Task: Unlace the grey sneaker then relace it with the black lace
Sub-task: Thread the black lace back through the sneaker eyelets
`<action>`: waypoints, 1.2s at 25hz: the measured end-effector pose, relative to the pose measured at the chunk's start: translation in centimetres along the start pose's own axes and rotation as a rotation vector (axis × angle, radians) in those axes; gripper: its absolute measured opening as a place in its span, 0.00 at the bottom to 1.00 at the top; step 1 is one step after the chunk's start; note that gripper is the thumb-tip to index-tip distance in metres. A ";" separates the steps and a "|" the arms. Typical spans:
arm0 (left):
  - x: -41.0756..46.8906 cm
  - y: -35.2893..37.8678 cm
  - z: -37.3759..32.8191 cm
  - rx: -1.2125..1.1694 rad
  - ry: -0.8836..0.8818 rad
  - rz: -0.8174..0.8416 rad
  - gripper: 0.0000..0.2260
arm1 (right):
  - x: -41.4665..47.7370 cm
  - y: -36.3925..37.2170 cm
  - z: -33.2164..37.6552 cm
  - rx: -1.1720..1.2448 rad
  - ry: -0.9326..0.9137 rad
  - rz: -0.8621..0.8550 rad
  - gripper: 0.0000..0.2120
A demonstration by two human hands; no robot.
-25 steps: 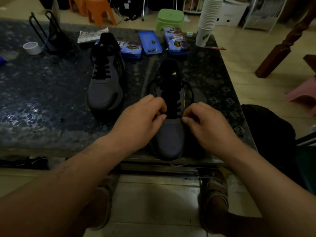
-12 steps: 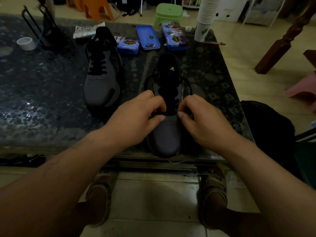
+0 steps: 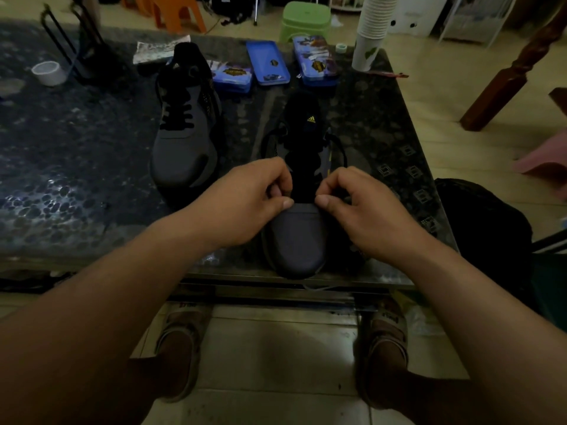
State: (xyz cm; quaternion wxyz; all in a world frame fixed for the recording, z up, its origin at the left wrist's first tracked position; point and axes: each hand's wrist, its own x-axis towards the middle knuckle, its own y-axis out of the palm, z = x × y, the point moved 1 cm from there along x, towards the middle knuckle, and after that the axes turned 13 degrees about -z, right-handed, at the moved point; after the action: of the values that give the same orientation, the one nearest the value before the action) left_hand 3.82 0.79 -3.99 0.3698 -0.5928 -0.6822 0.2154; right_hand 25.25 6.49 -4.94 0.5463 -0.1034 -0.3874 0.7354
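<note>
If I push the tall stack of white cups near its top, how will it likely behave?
The cup stack looks tall and narrow-based, so it would probably tip. It seems light, likely disposable cups.

A home room: green plastic stool (image 3: 306, 21), tiled floor (image 3: 276, 348), cluttered stone table (image 3: 61, 154).
</note>
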 end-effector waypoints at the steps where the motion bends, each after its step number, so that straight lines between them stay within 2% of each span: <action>1: -0.1 0.0 0.1 0.012 0.014 -0.027 0.05 | 0.0 -0.1 0.0 0.002 0.009 0.003 0.03; 9: -1.2 0.4 0.0 0.176 0.127 -0.130 0.01 | 0.0 0.2 0.0 -0.001 0.042 -0.010 0.03; 13: -2.2 0.9 -0.9 0.312 0.100 -0.210 0.05 | 0.1 0.3 0.1 -0.004 0.048 -0.001 0.03; 15: -2.2 1.1 -1.3 0.317 0.113 -0.237 0.04 | 0.1 0.3 0.1 -0.004 0.045 -0.001 0.04; 17: -1.6 1.1 -1.2 0.217 0.079 -0.241 0.02 | 0.2 0.1 0.1 -0.001 0.043 0.008 0.04; 19: -0.9 0.7 -0.8 0.019 -0.033 -0.163 0.04 | 0.2 -0.1 0.2 -0.005 0.045 0.036 0.04; 21: -0.5 0.1 -0.5 -0.132 -0.130 -0.016 0.06 | 0.1 -0.1 0.2 -0.004 0.049 0.046 0.05; 23: -0.2 -0.4 -0.4 -0.195 -0.139 0.106 0.07 | 0.1 0.1 0.2 0.013 0.063 0.035 0.06; 27: 0.0 -0.8 0.3 -0.124 -0.059 0.235 0.06 | 0.4 0.0 0.3 0.025 0.078 0.064 0.05; 30: 0.4 -1.1 1.0 -0.028 -0.008 0.189 0.06 | 0.4 -0.4 0.7 0.036 0.086 0.139 0.05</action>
State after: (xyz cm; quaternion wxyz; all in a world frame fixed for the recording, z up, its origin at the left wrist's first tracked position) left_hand 2.36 1.06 -3.70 0.3366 -0.6589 -0.6275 0.2423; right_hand 25.01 6.54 -4.10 0.5117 -0.1518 -0.3424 0.7733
